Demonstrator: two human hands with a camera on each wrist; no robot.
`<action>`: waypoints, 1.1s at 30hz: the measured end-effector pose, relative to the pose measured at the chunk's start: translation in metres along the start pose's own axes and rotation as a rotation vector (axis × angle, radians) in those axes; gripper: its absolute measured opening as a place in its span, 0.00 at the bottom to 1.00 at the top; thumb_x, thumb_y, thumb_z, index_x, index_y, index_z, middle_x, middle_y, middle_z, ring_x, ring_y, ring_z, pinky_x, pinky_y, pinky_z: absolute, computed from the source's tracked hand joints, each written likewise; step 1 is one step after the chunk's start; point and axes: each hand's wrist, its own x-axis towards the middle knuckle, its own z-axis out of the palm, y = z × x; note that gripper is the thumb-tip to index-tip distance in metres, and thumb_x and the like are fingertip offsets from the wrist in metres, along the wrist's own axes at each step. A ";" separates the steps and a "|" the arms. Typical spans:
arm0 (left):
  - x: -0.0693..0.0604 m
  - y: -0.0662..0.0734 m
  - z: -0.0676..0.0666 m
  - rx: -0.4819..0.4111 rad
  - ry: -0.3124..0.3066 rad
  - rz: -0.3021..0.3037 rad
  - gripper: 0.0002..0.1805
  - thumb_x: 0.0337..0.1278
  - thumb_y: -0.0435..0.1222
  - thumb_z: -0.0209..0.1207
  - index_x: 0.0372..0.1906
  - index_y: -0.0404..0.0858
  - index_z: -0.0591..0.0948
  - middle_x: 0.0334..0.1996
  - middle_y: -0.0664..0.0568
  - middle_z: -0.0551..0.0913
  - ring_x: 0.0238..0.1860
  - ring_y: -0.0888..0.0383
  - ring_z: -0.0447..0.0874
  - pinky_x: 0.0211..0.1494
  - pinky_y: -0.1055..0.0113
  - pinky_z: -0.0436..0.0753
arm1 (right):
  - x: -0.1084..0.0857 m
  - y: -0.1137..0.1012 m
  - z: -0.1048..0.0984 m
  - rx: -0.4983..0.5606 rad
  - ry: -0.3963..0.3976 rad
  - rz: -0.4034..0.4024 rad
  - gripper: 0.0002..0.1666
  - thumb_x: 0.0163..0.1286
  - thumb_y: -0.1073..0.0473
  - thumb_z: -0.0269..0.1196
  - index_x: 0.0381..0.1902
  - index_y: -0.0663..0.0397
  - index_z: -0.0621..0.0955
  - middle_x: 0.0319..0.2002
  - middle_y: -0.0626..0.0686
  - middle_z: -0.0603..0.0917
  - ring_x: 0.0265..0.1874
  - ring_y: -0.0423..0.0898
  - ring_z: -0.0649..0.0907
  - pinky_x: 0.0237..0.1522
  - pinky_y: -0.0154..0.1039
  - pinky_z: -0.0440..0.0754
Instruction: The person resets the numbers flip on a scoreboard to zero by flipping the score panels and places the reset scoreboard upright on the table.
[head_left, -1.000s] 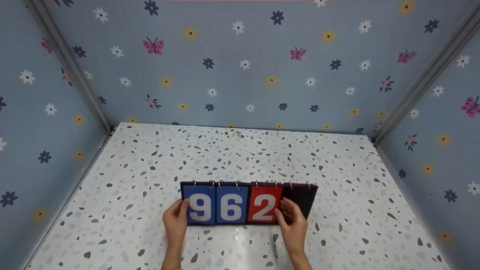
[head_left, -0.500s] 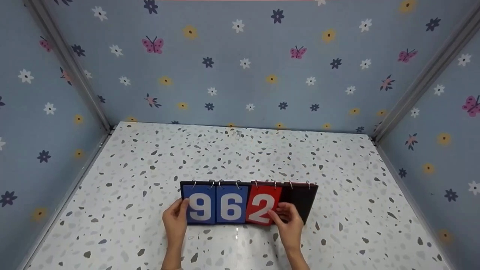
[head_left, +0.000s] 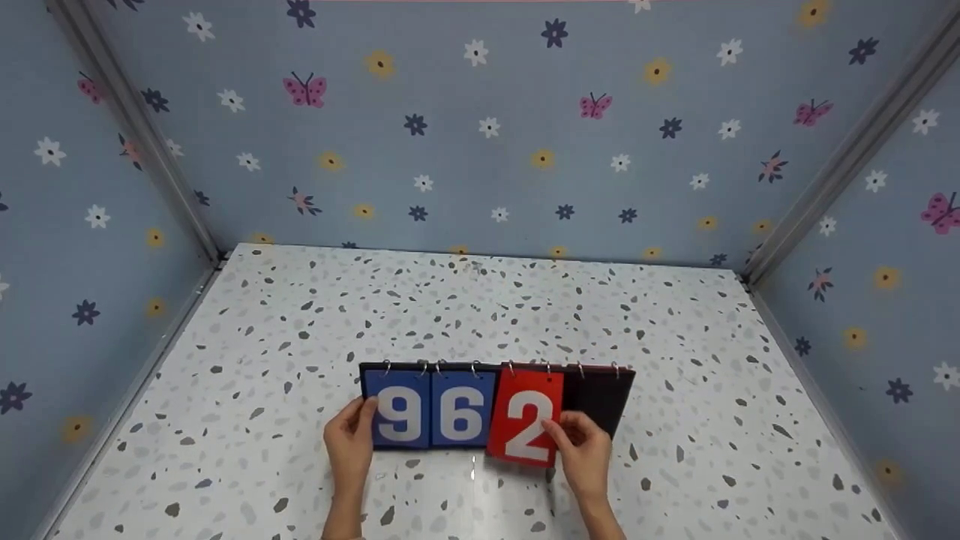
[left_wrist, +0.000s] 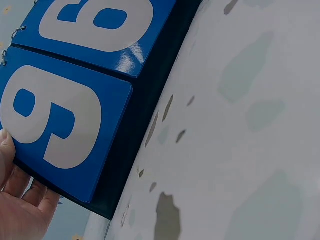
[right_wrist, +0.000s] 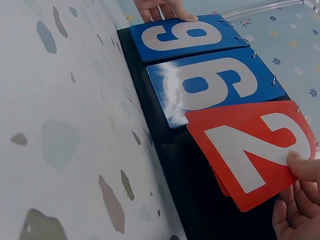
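Blue back wall (head_left: 480,150), printed with flowers and butterflies, stands behind a speckled terrazzo-pattern tabletop (head_left: 465,315). Flip scoreboard (head_left: 604,397) is held near the person's edge of the tabletop, its long side running left to right, black backing showing at the right end.

Left hand (head_left: 349,435) reaches up from below to the scoreboard's left end: thumb on the front face, other fingers behind the backing, pinching the board's edge. Right hand (head_left: 589,454) comes up right of centre, thumb on the front of the red 2 card (head_left: 529,416) near its right edge, fingers curled behind; card pinched between.

Red 2 card hangs lifted off the backing, lower end past the board's bottom edge; right wrist view shows another red edge beneath it. Blue 9 card (head_left: 400,412) and blue 6 card (head_left: 461,409) lie side by side to its left. Metal rings (head_left: 549,368) run along the top.

Against one second ago: red 2 card then lay level with the blue pair; now its lower end has swung out toward the person. Left hand's hold is unchanged.
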 end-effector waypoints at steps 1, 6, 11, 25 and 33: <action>0.000 0.000 0.000 0.001 0.000 0.000 0.10 0.54 0.25 0.55 0.38 0.20 0.78 0.33 0.32 0.79 0.28 0.64 0.77 0.32 0.78 0.73 | 0.000 -0.001 -0.001 -0.022 -0.003 -0.006 0.09 0.48 0.63 0.70 0.25 0.60 0.80 0.22 0.51 0.80 0.20 0.41 0.77 0.24 0.30 0.76; 0.000 -0.001 0.001 0.001 -0.004 0.008 0.10 0.54 0.25 0.55 0.38 0.20 0.78 0.33 0.32 0.79 0.29 0.64 0.77 0.33 0.78 0.74 | 0.001 -0.011 -0.009 -0.124 -0.034 -0.028 0.16 0.49 0.60 0.69 0.37 0.56 0.79 0.27 0.48 0.79 0.19 0.41 0.76 0.23 0.31 0.75; -0.001 -0.001 0.000 0.005 -0.004 0.006 0.10 0.54 0.25 0.55 0.37 0.20 0.78 0.33 0.32 0.80 0.29 0.64 0.77 0.33 0.78 0.74 | 0.001 -0.023 -0.016 -0.134 -0.107 -0.042 0.26 0.49 0.61 0.69 0.48 0.53 0.74 0.31 0.49 0.77 0.18 0.41 0.73 0.22 0.31 0.74; 0.000 0.000 0.000 0.011 0.002 0.018 0.10 0.54 0.25 0.55 0.37 0.19 0.78 0.32 0.32 0.80 0.27 0.63 0.77 0.31 0.76 0.74 | 0.011 -0.055 -0.038 0.163 -0.316 0.002 0.14 0.58 0.74 0.58 0.44 0.71 0.77 0.40 0.64 0.80 0.32 0.45 0.81 0.33 0.35 0.78; 0.000 -0.001 0.000 0.021 -0.001 0.019 0.10 0.54 0.25 0.55 0.38 0.20 0.78 0.33 0.33 0.80 0.28 0.65 0.77 0.32 0.78 0.74 | 0.025 -0.045 -0.045 0.308 -0.407 -0.081 0.15 0.59 0.72 0.57 0.45 0.75 0.75 0.41 0.66 0.79 0.39 0.47 0.80 0.39 0.36 0.77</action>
